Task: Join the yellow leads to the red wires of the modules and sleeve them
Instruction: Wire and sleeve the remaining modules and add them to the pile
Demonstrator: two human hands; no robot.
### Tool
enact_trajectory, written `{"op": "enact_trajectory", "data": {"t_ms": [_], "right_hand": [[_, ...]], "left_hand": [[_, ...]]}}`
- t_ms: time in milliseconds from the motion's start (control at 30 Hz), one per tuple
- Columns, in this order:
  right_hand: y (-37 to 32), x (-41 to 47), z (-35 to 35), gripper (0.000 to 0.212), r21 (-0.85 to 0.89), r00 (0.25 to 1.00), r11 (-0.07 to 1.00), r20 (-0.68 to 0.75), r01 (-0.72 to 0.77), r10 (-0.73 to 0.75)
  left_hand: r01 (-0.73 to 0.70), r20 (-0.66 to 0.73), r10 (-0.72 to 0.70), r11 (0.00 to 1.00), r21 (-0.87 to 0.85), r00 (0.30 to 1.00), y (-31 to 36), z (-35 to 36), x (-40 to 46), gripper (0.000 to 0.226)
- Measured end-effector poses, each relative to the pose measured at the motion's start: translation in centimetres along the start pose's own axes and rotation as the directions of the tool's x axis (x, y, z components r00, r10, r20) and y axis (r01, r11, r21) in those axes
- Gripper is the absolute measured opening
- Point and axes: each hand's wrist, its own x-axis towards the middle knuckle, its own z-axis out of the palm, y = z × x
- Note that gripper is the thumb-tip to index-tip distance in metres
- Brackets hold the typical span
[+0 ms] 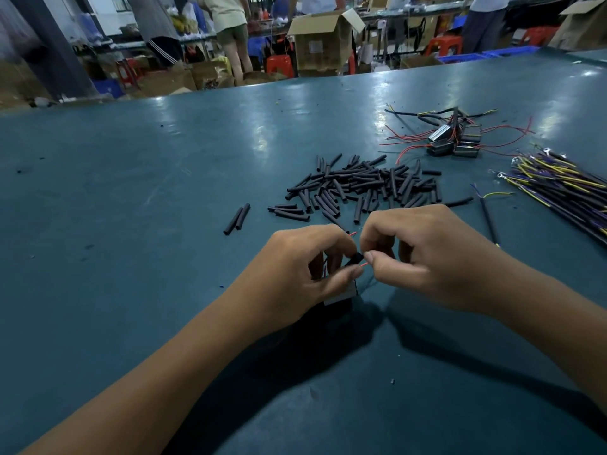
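Observation:
My left hand (305, 267) grips a small module (341, 292) with a silver face, and pinches a short black sleeve (356, 258) at its top. My right hand (423, 254) pinches the thin red wire (363, 265) that runs out of the sleeve; another bit of red wire (352, 234) shows above my left fingers. A heap of black sleeves (361, 188) lies just beyond my hands. More modules with red wires (455, 141) sit at the far right. A bundle of black cables with yellow leads (558, 182) lies at the right edge.
One single cable with a yellow lead (489, 215) lies right of my right hand. Two loose sleeves (237, 219) lie to the left of the heap. The green table (164, 192) stretches away; cardboard boxes (323, 41), red stools and standing people are behind it.

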Motion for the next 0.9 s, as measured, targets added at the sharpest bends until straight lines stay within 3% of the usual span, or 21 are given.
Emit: {"op": "enact_trajectory", "data": {"t_ms": [267, 400, 533, 600, 700, 800, 900], "right_hand": [[-0.3, -0.1, 0.0, 0.005, -0.096, 0.999, 0.995, -0.041, 0.026, -0.030], [0.0, -0.2, -0.7, 0.007, -0.040, 0.995, 0.995, 0.041, 0.090, -0.088], [0.2, -0.3, -1.4, 0.008, 0.014, 0.986, 0.993, 0.113, 0.120, -0.121], [0.3, -0.4, -1.5, 0.007, 0.018, 0.981, 0.991, 0.143, 0.131, -0.132], [0.4, -0.4, -1.6, 0.006, 0.023, 0.977, 0.990, 0.158, 0.141, -0.143], [0.2, -0.4, -1.7, 0.006, 0.031, 0.975, 0.988, 0.166, 0.148, -0.151], [0.2, -0.3, -1.7, 0.006, 0.047, 0.968, 0.985, 0.184, 0.166, -0.172]], "left_hand": [[0.047, 0.025, -0.045, 0.997, -0.060, 0.999, -0.3, 0.0, -0.1, 0.011], [0.209, 0.115, -0.182, 0.930, -0.302, 0.977, -0.7, -0.3, -0.4, 0.011], [0.252, -0.039, -0.293, 0.876, -0.411, 0.955, -1.4, -1.7, 0.1, 0.008], [0.250, -0.049, -0.291, 0.885, -0.393, 0.955, -1.7, -2.3, -0.1, 0.004], [0.245, 0.080, -0.232, 0.935, -0.256, 0.970, -1.5, -2.2, -0.4, 0.015], [0.147, 0.135, -0.131, 0.983, -0.114, 0.982, -1.0, -1.4, -0.3, 0.018], [0.217, 0.134, -0.196, 0.961, -0.169, 0.971, -0.8, -0.8, -0.1, 0.017]]}}
